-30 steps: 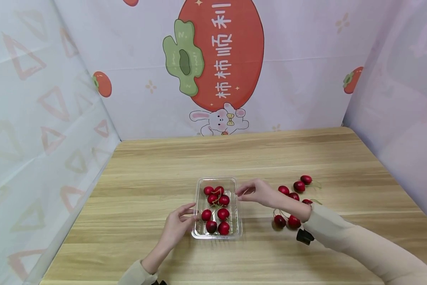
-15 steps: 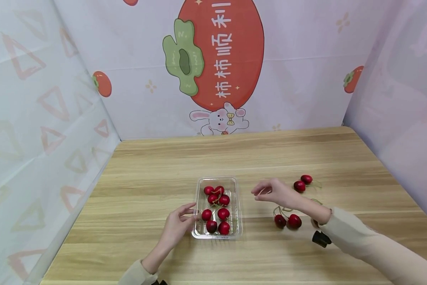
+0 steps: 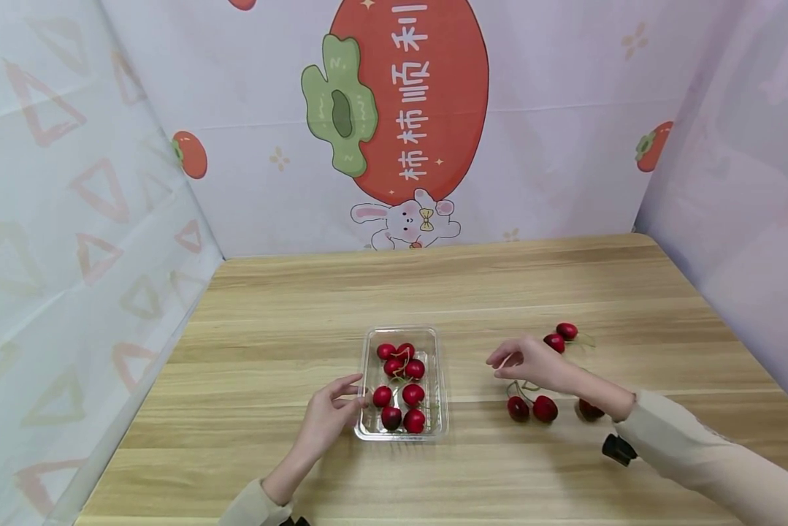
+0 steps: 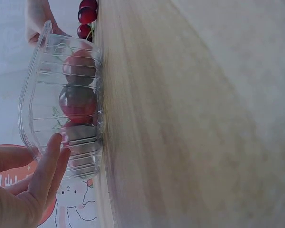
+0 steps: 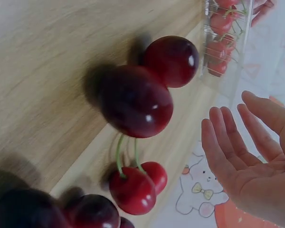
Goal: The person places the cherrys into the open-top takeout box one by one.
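A clear plastic tray (image 3: pixel 402 329) holds several red cherries (image 3: pixel 412 394) in the middle of the wooden table (image 3: pixel 433 285). My left hand (image 3: pixel 349 391) rests its straight fingers against the tray's left wall; in the left wrist view the fingers (image 4: pixel 51 160) touch the tray (image 4: pixel 35 95). My right hand (image 3: pixel 507 363) hovers open and empty, right of the tray, over loose cherries (image 3: pixel 545 408). The right wrist view shows its open palm (image 5: pixel 237 142) above two big cherries (image 5: pixel 135 102) and a stemmed pair (image 5: pixel 137 187).
Two more loose cherries (image 3: pixel 560 336) lie further back on the right, and one (image 3: pixel 591 410) sits by my right wrist. Printed curtain walls (image 3: pixel 407 124) close in the table at the back and both sides.
My right hand has moved rightward from the tray's right rim to above the loose cherries. The left hand and the tray have stayed put.
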Demonstrator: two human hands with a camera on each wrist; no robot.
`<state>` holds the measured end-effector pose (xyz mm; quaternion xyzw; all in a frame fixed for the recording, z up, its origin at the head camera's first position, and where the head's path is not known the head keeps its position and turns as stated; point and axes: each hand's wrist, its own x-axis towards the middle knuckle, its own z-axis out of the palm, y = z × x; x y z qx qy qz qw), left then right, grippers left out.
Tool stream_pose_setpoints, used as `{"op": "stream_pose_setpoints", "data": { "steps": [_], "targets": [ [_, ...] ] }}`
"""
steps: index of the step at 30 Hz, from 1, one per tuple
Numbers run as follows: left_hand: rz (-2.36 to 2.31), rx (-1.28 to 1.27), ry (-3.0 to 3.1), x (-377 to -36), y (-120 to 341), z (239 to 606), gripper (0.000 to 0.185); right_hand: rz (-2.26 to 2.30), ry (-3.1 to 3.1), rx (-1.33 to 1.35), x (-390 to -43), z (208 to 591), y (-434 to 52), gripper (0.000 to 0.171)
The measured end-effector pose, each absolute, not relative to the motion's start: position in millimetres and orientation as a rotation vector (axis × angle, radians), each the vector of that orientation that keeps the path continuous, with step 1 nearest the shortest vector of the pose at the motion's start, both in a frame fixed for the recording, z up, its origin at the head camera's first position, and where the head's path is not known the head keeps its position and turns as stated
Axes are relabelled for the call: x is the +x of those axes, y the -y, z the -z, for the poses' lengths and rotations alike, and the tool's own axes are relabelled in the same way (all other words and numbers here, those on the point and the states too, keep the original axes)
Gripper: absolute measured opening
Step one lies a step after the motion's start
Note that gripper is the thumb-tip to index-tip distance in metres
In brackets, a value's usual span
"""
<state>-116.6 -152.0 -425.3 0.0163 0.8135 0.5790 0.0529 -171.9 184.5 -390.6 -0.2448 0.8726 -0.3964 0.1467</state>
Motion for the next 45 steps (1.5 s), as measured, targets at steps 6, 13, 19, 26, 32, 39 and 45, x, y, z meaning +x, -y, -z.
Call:
{"op": "stream_pose_setpoints", "data": {
  "steps": [6, 13, 19, 26, 32, 39, 45],
  "targets": [
    [-1.770, 0.051, -2.458, -116.2, 152.4, 424.8, 0.040, 1.098, -2.516, -0.775, -172.9, 398.3, -193.3, 0.018],
    [-1.772, 0.047, -2.456, -116.2, 152.2, 424.7, 0.040, 1.040, -2.515, -0.783, -174.0, 404.6, -199.2, 0.016],
    [-1.775, 0.042, -2.449, -116.3, 152.2, 425.1, 0.040, 0.960, -2.531, -0.807, -175.2, 408.3, -202.3, 0.015],
    [-1.777, 0.042, -2.449, -115.7, 152.1, 424.4, 0.040, 0.907, -2.546, -0.831, -176.6, 412.7, -203.8, 0.014],
    [-1.785, 0.029, -2.438, -115.9, 152.0, 423.7, 0.041, 0.868, -2.588, -0.851, -177.8, 416.5, -203.2, 0.014],
    [-1.795, 0.025, -2.426, -115.5, 151.8, 422.3, 0.041, 0.835, -2.608, -0.871, -177.0, 419.6, -201.8, 0.013],
    [-1.786, 0.024, -2.434, -115.8, 152.0, 423.2, 0.041, 0.806, -2.620, -0.903, -177.3, 422.0, -200.2, 0.013]
  ]
}}
